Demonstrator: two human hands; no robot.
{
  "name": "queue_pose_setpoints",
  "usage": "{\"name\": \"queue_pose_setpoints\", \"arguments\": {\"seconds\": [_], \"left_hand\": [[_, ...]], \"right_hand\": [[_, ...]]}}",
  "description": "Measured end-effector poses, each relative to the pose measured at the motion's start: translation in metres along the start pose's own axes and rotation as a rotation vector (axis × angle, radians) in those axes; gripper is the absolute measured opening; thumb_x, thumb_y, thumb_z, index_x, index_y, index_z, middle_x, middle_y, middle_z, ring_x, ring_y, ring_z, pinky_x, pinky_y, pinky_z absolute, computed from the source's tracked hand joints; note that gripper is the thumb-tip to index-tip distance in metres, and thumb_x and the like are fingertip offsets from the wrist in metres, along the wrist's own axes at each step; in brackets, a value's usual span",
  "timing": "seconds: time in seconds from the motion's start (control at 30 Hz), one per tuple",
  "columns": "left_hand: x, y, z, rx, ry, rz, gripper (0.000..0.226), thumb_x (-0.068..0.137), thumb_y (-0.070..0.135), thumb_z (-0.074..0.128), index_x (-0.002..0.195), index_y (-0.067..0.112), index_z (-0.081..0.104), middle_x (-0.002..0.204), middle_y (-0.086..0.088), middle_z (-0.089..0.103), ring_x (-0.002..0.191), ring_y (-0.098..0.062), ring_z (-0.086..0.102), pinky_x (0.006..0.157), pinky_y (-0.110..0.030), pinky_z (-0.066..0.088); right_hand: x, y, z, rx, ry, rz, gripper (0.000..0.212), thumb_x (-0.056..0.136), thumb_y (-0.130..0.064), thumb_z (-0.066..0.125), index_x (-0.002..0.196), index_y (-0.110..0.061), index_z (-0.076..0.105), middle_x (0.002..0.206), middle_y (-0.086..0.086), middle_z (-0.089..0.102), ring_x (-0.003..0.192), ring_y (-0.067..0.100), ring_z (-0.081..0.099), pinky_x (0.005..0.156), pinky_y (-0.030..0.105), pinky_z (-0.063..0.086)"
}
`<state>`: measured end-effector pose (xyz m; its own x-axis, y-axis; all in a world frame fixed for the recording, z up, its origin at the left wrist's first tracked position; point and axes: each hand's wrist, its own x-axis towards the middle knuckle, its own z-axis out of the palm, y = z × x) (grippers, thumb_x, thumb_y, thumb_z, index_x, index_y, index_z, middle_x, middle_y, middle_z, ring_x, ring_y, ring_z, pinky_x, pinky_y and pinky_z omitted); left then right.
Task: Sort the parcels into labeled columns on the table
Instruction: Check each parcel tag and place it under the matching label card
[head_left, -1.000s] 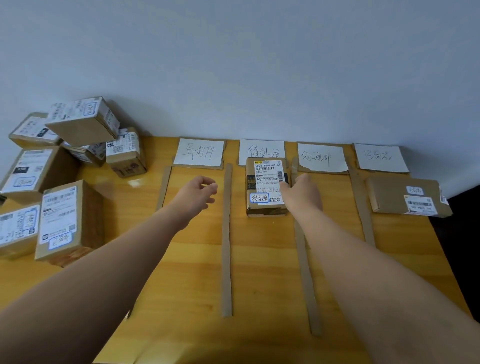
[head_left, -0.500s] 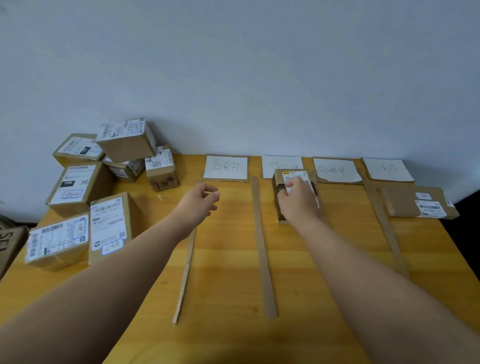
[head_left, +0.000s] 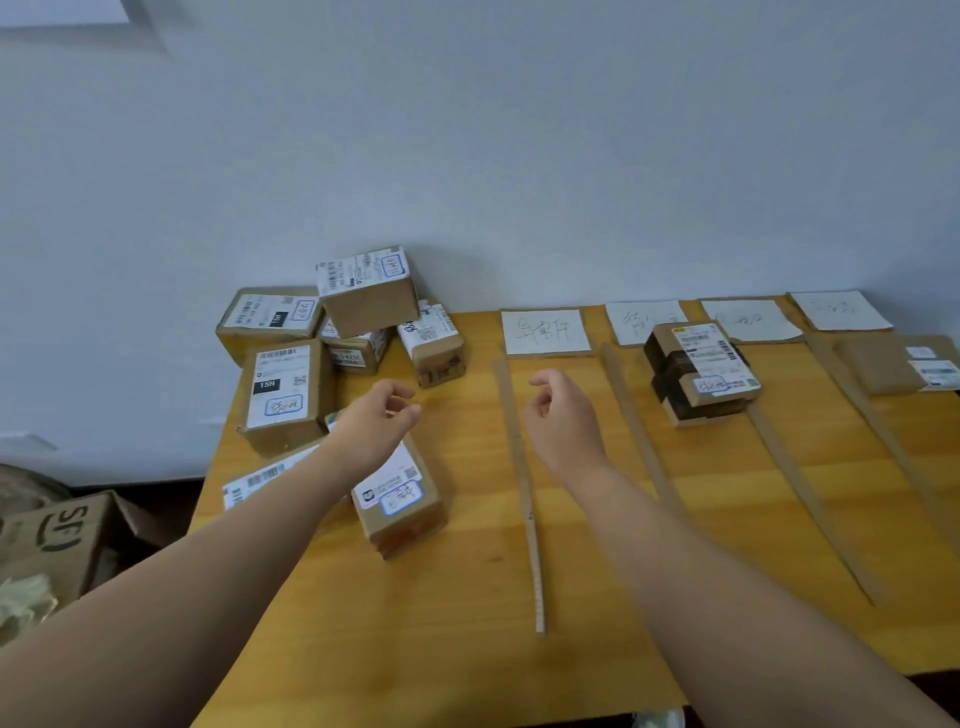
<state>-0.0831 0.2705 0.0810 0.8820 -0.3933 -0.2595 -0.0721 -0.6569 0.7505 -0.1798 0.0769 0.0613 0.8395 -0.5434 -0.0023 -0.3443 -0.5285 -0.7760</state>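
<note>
Several brown cardboard parcels with white shipping labels are piled at the table's far left. My left hand hovers empty over the nearest parcel, fingers loosely curled. My right hand hangs empty above the first column, under its paper label. A small parcel lies in the second column. A flat parcel rests in the fourth column at the right edge.
Cardboard strips divide the wooden table into columns, each headed by a handwritten paper sheet at the wall. A large box marked SF stands on the floor to the left. The table's left edge runs beside the pile.
My right hand has let go of the small parcel in the second column and drawn back to the left. The view has swung left toward the pile; my left hand now hangs over it.
</note>
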Motion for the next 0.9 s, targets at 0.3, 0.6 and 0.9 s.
{"name": "queue_pose_setpoints", "arguments": {"seconds": [0.3, 0.6, 0.9], "left_hand": [[-0.004, -0.054, -0.025, 0.249, -0.065, -0.025, 0.044, 0.094, 0.029, 0.056, 0.135, 0.017, 0.045, 0.141, -0.008, 0.041, 0.127, -0.027, 0.043, 0.102, -0.043, 0.042], [-0.015, -0.098, -0.018, 0.259, -0.005, -0.090, 0.034, 0.095, 0.024, 0.052, 0.128, 0.017, 0.053, 0.135, -0.008, 0.047, 0.120, -0.026, 0.047, 0.095, -0.035, 0.041], [-0.015, -0.098, -0.015, 0.241, -0.100, -0.062, 0.042, 0.096, 0.023, 0.051, 0.138, 0.019, 0.046, 0.131, -0.004, 0.051, 0.100, -0.019, 0.056, 0.080, -0.026, 0.041]], "right_hand": [[-0.031, -0.023, 0.028, 0.016, -0.063, -0.022, 0.027, 0.095, -0.017, 0.051, 0.122, -0.018, 0.053, 0.103, 0.000, 0.057, 0.102, 0.016, 0.054, 0.085, 0.029, 0.048], [-0.046, -0.026, 0.084, -0.205, -0.377, 0.083, 0.073, 0.087, -0.048, 0.061, 0.146, -0.016, 0.033, 0.147, 0.004, 0.035, 0.137, 0.022, 0.032, 0.111, 0.037, 0.032], [-0.059, -0.036, 0.127, -0.404, -0.546, 0.212, 0.117, 0.061, -0.071, 0.072, 0.146, -0.011, 0.019, 0.143, 0.005, 0.032, 0.134, 0.024, 0.033, 0.102, 0.043, 0.041]]}}
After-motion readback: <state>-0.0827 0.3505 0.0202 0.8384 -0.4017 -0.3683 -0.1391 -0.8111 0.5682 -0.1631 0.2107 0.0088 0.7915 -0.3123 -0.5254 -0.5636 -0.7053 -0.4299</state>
